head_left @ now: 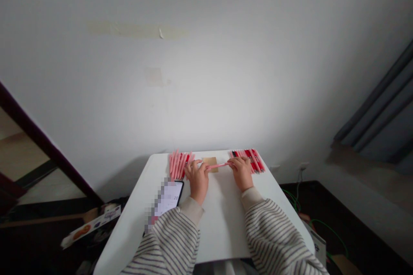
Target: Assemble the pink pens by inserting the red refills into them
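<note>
A slim pink pen is held level between my two hands over the far part of the white table. Pinched on its left end are the fingers of my left hand. My right hand grips the other end. Behind the pen lies a small tan square, partly covered by it. A row of pink and red pens lies just left of my left hand. Beyond my right hand is another row of pink, red and dark-tipped pens, partly hidden by that hand.
A phone with a lit screen lies on the white table, partly under my left sleeve. The grey wall rises right behind the table. A curtain hangs at right, with green cables on the floor below.
</note>
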Tool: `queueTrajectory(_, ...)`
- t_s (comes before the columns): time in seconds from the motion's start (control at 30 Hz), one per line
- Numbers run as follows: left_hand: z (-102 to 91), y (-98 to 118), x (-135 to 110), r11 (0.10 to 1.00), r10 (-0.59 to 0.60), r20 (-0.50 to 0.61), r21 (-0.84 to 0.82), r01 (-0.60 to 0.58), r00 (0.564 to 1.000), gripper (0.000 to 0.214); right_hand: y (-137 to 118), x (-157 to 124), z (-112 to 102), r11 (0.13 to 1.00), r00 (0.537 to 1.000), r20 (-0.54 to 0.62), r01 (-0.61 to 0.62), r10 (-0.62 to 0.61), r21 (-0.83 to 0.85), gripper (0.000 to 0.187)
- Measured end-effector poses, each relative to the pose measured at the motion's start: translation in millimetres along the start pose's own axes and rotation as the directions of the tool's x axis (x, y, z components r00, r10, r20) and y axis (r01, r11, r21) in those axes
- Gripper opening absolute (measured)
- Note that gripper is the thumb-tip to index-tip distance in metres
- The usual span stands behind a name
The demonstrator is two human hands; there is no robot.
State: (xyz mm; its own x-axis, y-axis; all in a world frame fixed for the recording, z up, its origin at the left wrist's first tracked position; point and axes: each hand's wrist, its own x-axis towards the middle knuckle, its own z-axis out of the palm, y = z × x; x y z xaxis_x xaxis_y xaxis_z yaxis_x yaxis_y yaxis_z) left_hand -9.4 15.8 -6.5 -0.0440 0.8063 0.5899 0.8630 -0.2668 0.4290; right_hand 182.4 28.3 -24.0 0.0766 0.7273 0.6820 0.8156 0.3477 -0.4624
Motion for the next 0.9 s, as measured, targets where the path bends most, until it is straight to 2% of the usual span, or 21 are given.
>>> queueTrajectory(0.33, -6.9, 4.9, 0.0, 0.994, 0.016, 0.062, 0.104, -0.022, 0.998, 0.025, 5.3, -3.2, 0.5, 0.999, 0.995, 0.085, 0.045, -0.042, -0.025, 0.022)
queueTrajectory(0.9, -3.2, 0.9, -0.1, 0.991, -0.006, 0.083, 0.136, -0.005, 0.997, 0.023, -1.1, -0.9, -4.3, 0.998, 0.998, 0.025, 0.056, -0.056, -0.001, 0.017)
